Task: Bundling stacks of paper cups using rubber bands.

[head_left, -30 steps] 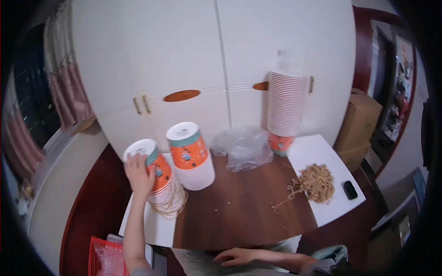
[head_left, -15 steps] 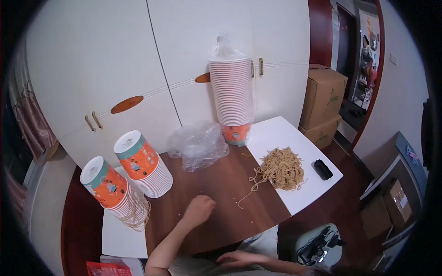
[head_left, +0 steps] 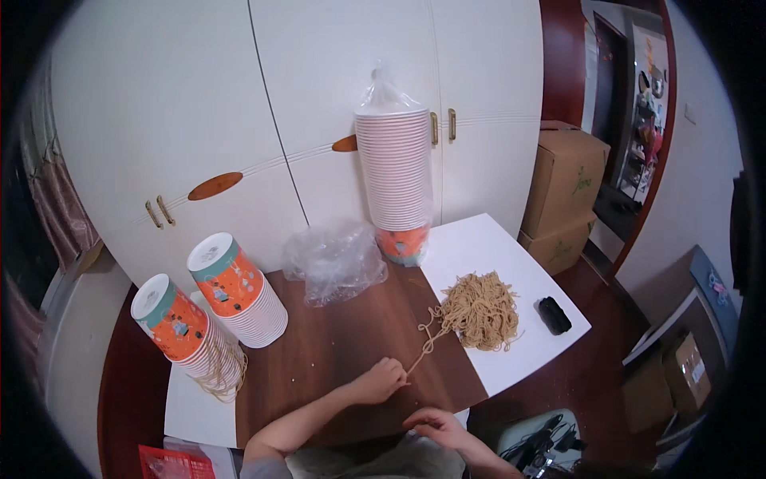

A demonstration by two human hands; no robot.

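My left hand (head_left: 381,382) is over the brown part of the table, closed on the loose end of a tan string (head_left: 428,346). That string runs back to a tangled heap of the same string (head_left: 480,311) on the white part of the table at the right. My right hand (head_left: 437,425) hovers at the table's front edge, fingers stretched and apart, with nothing visible in it. Two upside-down stacks of orange and teal paper cups stand at the left. Loose loops of string (head_left: 226,369) hang around the nearer cup stack (head_left: 185,331); the other cup stack (head_left: 237,289) stands behind it.
A tall bagged stack of cups (head_left: 394,172) stands at the back, beside a crumpled clear plastic bag (head_left: 335,262). A black object (head_left: 554,316) lies near the table's right edge. A stool with cables (head_left: 550,443) is at the lower right. Cardboard boxes (head_left: 568,180) are stacked beyond.
My left hand has moved right and nearer, and has taken hold of the string's end. My right hand has risen and shifted right from my lap toward the table edge.
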